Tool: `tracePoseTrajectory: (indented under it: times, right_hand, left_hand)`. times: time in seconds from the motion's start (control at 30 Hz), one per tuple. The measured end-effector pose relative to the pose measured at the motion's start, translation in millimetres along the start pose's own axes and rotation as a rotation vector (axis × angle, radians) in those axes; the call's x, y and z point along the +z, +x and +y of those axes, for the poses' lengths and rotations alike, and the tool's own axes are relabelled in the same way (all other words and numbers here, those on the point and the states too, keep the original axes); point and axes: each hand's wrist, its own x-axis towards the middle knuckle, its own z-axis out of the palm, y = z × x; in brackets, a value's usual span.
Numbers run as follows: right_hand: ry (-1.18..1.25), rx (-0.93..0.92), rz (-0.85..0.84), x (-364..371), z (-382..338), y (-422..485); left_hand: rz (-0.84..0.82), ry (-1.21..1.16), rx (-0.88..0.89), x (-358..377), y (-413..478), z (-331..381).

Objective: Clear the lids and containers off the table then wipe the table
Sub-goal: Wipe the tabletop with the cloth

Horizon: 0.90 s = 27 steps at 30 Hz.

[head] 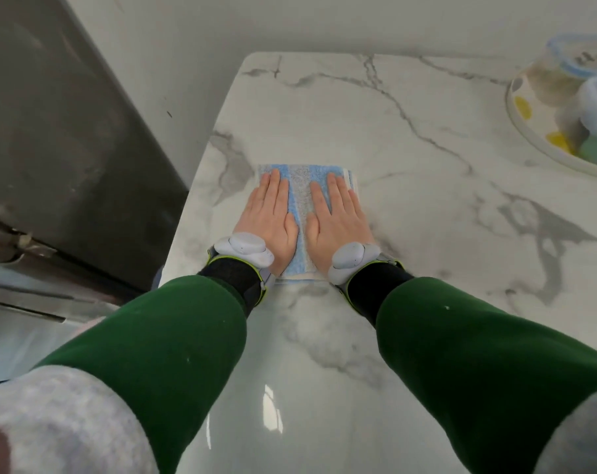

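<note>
A folded blue and grey cloth [302, 189] lies flat on the white marble table [410, 159], near its left edge. My left hand [269, 213] rests palm down on the cloth's left half, fingers straight and together. My right hand [338, 217] presses flat on its right half in the same way. Neither hand grips the cloth. At the far right edge a white bowl [526, 128] with yellow spots holds clear plastic containers, one with a blue-rimmed lid [577, 56].
The table's left edge [201, 159] drops to a pale floor. A dark grey panel [61, 138] stands to the left of the table. The wall runs along the table's far edge.
</note>
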Motion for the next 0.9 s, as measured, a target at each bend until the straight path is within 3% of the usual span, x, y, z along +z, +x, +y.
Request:
tracePoseTrajectory:
  times: [0.57, 0.9]
  right_hand:
    - [-0.017, 0.073, 0.01, 3, -63, -156]
    - [-0.013, 0.016, -0.009, 9, -93, -224]
  left_hand:
    - [-0.011, -0.008, 0.052, 10, -157, -4]
    - [0.027, -0.051, 0.007, 17, -237, -6]
